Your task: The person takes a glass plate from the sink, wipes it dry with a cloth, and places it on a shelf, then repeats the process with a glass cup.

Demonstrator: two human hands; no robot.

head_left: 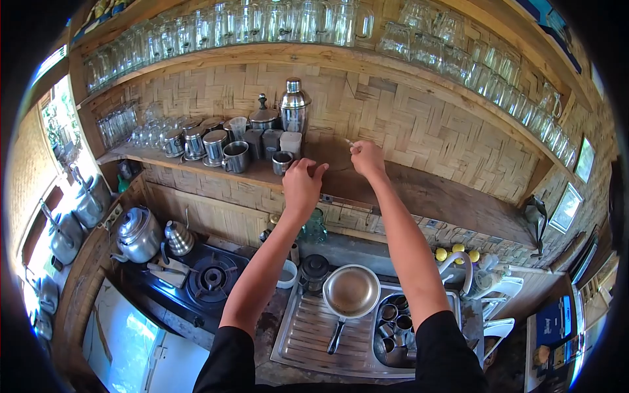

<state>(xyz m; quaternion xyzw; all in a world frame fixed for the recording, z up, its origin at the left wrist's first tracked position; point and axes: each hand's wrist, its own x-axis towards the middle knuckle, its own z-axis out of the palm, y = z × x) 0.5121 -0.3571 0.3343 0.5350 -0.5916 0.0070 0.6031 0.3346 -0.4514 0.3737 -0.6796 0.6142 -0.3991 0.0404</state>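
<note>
Both my arms reach up to a wooden shelf (419, 190) on the woven bamboo wall. My left hand (303, 183) rests on the shelf's front edge with fingers curled, just right of a small metal cup (282, 162). My right hand (367, 157) is raised above the shelf and pinches a small thin object (348, 141) between its fingertips; what it is cannot be made out. Left of my hands stand metal mugs (226, 152), a steel shaker (294, 108) and a lidded pot (263, 118).
Upper shelves carry rows of glasses (262, 23). Below lie a sink (308, 334) with a steel pan (350, 293) and several small cups (396, 321), a gas stove (209, 278), kettles (139, 234) at the left, and lemons (457, 251) at the right.
</note>
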